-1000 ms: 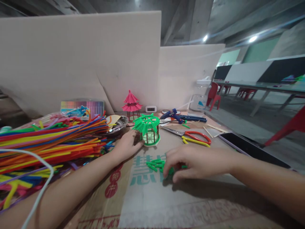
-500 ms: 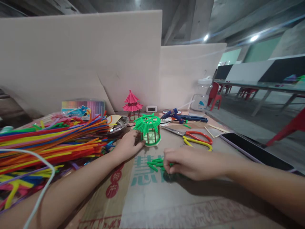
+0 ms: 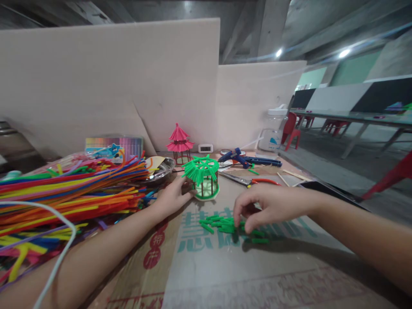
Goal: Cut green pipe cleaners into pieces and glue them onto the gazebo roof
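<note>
A small green pavilion model [image 3: 203, 176] made of pipe cleaners stands on the cardboard-covered table [image 3: 225, 274]. My left hand [image 3: 174, 195] grips its left side near the base, thumb and fingers closed against it. In front of the model lies a loose heap of short green pipe-cleaner pieces [image 3: 222, 225]. My right hand [image 3: 268, 206] hovers over the right end of that heap, fingers curled down, thumb and fingertips pinching at one of the green pieces.
A big pile of long coloured pipe cleaners [image 3: 71, 189] fills the left. Behind the model are a pink pavilion [image 3: 179, 143], a marker box [image 3: 114, 146], a metal dish [image 3: 162, 168], a blue glue gun [image 3: 238, 156], red-handled scissors [image 3: 257, 181] and a dark tablet [image 3: 322, 186].
My right hand rose off the green pieces and shifted right, from lying flat over the heap to a pinch at its right end. The left hand stayed on the model.
</note>
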The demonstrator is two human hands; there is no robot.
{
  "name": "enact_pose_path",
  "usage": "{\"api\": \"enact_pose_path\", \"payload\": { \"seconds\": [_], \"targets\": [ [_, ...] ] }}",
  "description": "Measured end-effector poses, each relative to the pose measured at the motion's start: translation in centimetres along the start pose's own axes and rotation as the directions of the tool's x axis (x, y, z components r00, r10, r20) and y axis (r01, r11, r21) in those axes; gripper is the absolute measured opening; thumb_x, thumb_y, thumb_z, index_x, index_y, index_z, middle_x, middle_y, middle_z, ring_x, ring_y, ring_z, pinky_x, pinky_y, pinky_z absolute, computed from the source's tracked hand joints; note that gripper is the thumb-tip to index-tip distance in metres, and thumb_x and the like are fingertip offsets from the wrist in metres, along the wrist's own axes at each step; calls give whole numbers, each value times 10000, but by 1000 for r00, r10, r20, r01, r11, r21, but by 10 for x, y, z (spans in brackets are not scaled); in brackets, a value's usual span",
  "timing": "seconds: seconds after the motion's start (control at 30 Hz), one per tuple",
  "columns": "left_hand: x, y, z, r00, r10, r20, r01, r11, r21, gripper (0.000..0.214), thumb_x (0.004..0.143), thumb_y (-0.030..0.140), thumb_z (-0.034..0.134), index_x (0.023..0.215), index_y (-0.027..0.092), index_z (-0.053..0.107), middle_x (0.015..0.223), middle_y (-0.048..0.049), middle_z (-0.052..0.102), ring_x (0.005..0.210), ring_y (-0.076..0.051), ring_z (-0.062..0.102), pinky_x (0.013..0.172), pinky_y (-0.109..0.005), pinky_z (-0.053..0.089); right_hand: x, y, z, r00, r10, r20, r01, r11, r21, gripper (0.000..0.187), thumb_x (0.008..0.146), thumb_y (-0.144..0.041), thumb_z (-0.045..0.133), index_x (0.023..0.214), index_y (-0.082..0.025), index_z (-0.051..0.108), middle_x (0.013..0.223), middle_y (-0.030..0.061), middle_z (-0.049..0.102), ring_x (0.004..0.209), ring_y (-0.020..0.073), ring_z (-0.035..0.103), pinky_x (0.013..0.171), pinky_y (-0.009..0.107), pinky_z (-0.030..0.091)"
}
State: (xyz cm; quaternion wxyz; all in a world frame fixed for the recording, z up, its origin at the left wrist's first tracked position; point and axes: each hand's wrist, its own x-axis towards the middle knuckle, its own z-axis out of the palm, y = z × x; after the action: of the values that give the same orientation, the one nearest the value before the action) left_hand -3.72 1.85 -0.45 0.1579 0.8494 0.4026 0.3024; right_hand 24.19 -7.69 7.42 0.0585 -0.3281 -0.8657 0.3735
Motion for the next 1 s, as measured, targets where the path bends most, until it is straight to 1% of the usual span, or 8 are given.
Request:
{"api": "enact_pose_path", "payload": {
  "seconds": [0.1,0.17,0.23,0.47,0.67,0.73,0.9,1.0],
  "targets": [
    [0,1,0,1000,6,-3,-6,999,44,326,827,348,576,1102,173,585,1041,-78,674,973,-254,626,885,-381,498,7,-8,20,994,-103,-40,95,980,-174,262,842,-375,648,1043,-216,700,910,24,684,789,132,603,683,223,441],
    [0,3,0,1000,12,2,-12,999,50,334,825,350,575,1101,162,583,1058,-84,668,986,-258,622,891,-384,492,12,-9,31,988,-151,-27,142,967,-214,227,866,-337,626,1048,-222,701,956,26,690,853,137,611,750,230,443],
    [0,5,0,1000,16,8,-16,999,50,332,825,346,575,1097,156,582,1072,-87,664,993,-257,621,886,-381,490,15,-6,39,988,-147,-39,135,966,-221,202,876,-316,617,1031,-218,702,945,20,696,857,134,617,767,228,444],
    [1,4,1,1000,-1,20,-1,998,67,293,830,357,567,1037,150,579,1004,-88,666,945,-254,625,816,-359,502,19,2,48,977,-204,-69,176,939,-296,153,918,-248,544,893,-194,684,849,5,685,814,122,614,758,223,434],
    [1,3,0,1000,3,23,-5,997,82,293,836,350,561,1051,152,574,1023,-88,660,948,-251,625,827,-367,503,18,-4,54,968,-237,-84,177,879,-443,140,919,-169,488,910,-181,628,846,23,646,763,135,565,703,244,406],
    [0,3,0,1000,8,18,-9,996,84,300,834,349,561,1063,156,571,1034,-87,661,960,-254,625,847,-379,499,15,-7,51,970,-223,-99,159,887,-434,117,896,-144,501,913,-184,609,850,20,642,762,137,560,689,245,398],
    [1,5,0,1000,28,12,-28,999,44,319,821,313,564,1097,154,565,1080,-88,660,997,-257,622,893,-389,488,9,-14,36,974,-80,-212,13,954,-301,99,875,-155,497,912,-197,579,807,2,625,682,118,540,600,221,374],
    [0,6,-1,1000,13,5,-13,998,64,303,817,323,569,1065,148,578,1065,-95,663,1002,-266,619,893,-395,488,2,-21,26,983,-90,-159,59,980,-191,107,901,-182,478,912,-186,584,845,20,628,728,124,556,631,220,407]
  ]
}}
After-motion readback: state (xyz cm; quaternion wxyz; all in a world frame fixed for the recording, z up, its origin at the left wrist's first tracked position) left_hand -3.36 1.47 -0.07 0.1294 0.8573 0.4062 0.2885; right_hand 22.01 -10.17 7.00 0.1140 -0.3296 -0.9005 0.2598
